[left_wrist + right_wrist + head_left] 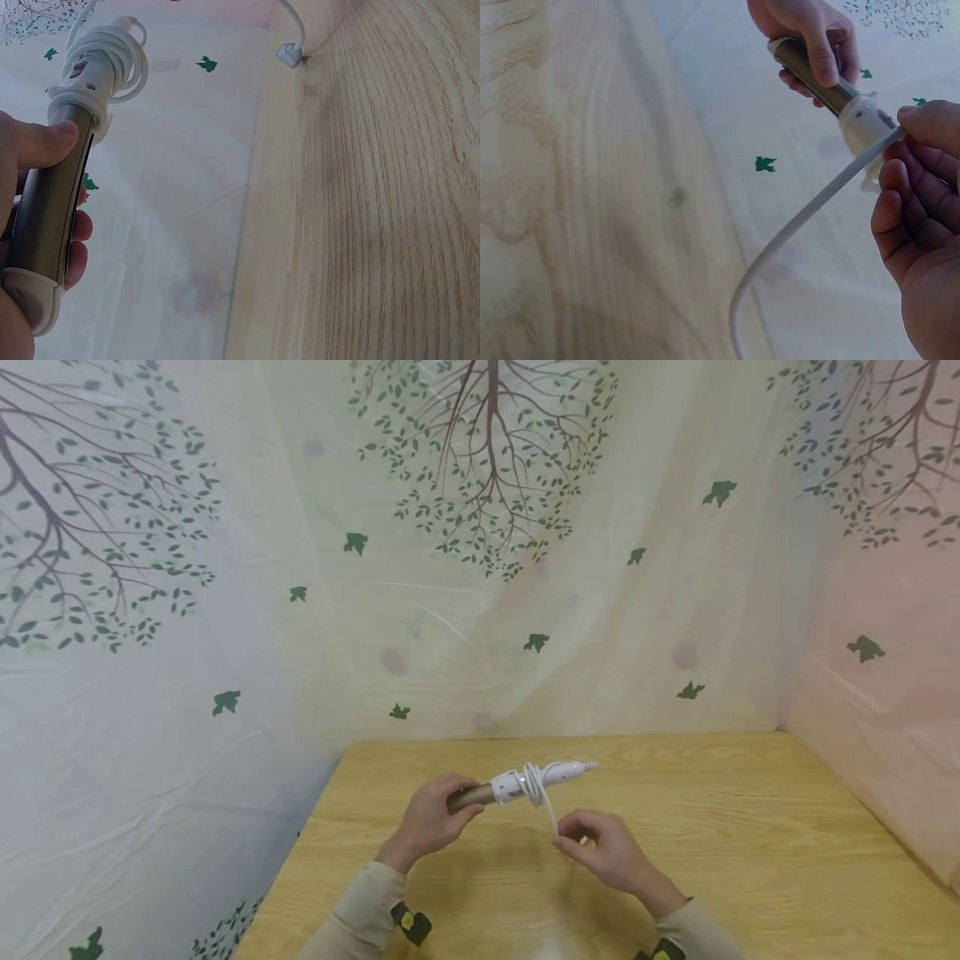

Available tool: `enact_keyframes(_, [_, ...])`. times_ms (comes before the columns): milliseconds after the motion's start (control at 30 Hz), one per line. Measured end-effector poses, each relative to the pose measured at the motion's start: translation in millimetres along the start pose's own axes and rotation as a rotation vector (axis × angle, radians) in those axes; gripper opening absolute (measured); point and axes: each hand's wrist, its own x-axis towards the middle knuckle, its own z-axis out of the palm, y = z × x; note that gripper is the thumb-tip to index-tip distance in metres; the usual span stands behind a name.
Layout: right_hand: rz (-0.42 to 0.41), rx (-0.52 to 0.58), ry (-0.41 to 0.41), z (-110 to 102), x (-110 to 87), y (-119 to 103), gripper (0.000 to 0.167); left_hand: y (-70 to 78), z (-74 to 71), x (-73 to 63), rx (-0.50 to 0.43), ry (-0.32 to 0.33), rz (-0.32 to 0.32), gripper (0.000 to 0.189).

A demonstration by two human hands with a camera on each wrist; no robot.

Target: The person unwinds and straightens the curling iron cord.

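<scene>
Curled round the bronze barrel (pixel 471 797) of a hair iron (pixel 507 787), the left hand (pixel 431 818) keeps a firm hold in the head view, while the right hand (pixel 606 852) pinches a white cord (pixel 534 785) between thumb and forefinger. Held above a wood-grained table (pixel 787 827), the iron slants slightly upward, its white handle (pixel 566 771) pointing away from the left hand. Several turns of cord loop round the handle, and a taut length runs down from them to the right hand. Beige sleeves (pixel 356 906) cover both forearms, and a dark band (pixel 411 922) with a yellow patch sits at the left wrist. Behind the table hangs a pale sheet (pixel 600 693) printed with trees and green leaves.

From the left wrist, the thumb lies on top of the barrel and fingertips show at its far side. An off-white cap (pixel 37 296) closes the barrel's near end; the coils are bunched round the handle at the other. Well apart from the iron, a pale plug (pixel 289 54) hangs on a length of cord.

From the right wrist, thumb and forefinger press together on the cord, which curves down past the frame's lower edge. Beyond them, the left hand grips the barrel.
</scene>
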Motion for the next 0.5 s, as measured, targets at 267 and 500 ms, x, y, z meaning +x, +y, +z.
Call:
enact_keyframes(267, [-0.053, -0.066, 0.015, -19, 3.1, 10, 0.014, -1.0, -0.1, -1.0, 0.010, 0.007, 0.008, 0.028])
enact_keyframes(500, [-0.016, -0.097, 0.028, -36, 12.2, 2, 0.012, -0.2, 0.3, -1.4, 0.013, 0.008, 0.007, 0.028])
